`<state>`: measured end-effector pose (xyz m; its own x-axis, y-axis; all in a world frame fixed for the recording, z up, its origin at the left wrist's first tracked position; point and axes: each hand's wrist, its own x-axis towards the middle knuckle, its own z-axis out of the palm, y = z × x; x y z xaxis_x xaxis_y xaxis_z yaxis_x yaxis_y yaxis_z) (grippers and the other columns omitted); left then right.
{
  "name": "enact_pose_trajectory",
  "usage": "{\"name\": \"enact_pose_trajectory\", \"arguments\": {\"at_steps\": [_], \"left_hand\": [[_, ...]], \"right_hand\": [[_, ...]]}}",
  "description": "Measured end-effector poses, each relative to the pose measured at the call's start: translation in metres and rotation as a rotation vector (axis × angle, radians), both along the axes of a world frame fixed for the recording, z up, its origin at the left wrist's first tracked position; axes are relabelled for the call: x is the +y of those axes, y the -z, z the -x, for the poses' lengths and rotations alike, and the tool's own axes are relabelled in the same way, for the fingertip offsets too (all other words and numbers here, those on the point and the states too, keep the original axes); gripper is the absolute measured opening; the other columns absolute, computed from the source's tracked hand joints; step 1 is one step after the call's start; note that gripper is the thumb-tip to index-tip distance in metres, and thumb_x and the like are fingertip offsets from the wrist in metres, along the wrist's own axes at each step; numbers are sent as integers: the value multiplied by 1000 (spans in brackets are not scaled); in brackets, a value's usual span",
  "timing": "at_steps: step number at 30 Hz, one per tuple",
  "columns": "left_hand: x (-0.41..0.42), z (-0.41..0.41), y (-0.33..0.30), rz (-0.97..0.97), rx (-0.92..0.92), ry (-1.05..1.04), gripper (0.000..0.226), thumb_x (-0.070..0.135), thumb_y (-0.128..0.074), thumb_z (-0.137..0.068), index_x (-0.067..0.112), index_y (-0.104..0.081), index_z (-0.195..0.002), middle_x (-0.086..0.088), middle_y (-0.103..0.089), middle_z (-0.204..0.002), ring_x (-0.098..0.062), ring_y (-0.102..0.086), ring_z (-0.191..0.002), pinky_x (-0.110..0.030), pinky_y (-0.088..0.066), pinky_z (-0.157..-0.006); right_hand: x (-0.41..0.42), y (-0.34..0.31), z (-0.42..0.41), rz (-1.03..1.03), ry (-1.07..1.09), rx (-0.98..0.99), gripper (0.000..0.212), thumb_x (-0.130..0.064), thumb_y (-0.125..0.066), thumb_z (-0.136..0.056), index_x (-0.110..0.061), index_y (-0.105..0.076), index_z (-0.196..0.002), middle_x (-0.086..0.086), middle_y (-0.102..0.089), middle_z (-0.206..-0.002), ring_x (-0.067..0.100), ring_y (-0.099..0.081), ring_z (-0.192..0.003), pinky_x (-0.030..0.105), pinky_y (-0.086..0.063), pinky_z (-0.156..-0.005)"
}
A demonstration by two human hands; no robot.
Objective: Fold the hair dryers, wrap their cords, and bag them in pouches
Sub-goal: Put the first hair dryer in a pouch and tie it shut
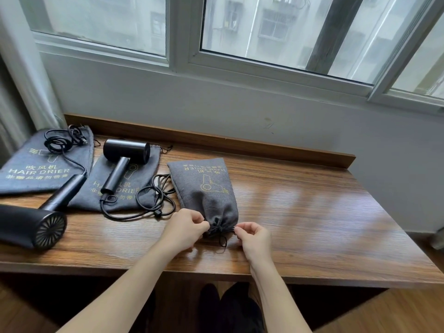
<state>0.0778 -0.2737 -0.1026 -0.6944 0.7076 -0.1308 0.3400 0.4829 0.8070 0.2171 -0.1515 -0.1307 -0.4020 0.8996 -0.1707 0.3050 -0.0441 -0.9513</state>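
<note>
A filled grey pouch (206,188) lies in the middle of the wooden table (312,212), its gathered mouth toward me. My left hand (185,229) pinches the black drawstring (222,230) on the left of the mouth. My right hand (252,236) pinches the same drawstring on the right, and a small loop of it hangs below. An unfolded black hair dryer (120,159) lies on a flat grey pouch (134,186), its cord (153,203) loose beside it. A second black hair dryer (36,224) lies at the left, its cord running over another flat pouch (31,164).
A raised wooden lip (216,138) runs along the table's back edge below a white wall and window. A curtain (19,80) hangs at the far left. My legs show under the table's front edge.
</note>
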Motion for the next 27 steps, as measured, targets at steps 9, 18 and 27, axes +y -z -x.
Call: {"name": "enact_pose_trajectory", "arguments": {"at_steps": [9,18,27], "left_hand": [[2,10,1,-27,56,-5,25,45,-74,-74,24,-64,-65,10,-61,-60,-11,-58,-62,-32,-52,-64],[32,44,-9,89,351,154,82,31,-67,-79,47,-26,-149,-15,-21,-159,-34,-25,-142,-42,-25,-118],[40,64,-32,382,799,304,81,86,-49,-68,40,-40,-134,-4,-29,-146,-30,-20,-138,-60,-22,-111]], "right_hand": [[2,-15,3,39,-44,74,19,-35,-74,-75,-20,-71,-86,-2,-71,-83,13,-66,-75,36,-57,-67],[2,-42,40,-267,-315,-268,65,-49,-74,-80,-28,-53,-139,-5,-60,-134,15,-54,-125,30,-42,-104],[54,-69,36,-502,-329,-531,33,-14,-67,-82,-28,-70,-111,0,-69,-112,24,-61,-109,27,-46,-85]]}}
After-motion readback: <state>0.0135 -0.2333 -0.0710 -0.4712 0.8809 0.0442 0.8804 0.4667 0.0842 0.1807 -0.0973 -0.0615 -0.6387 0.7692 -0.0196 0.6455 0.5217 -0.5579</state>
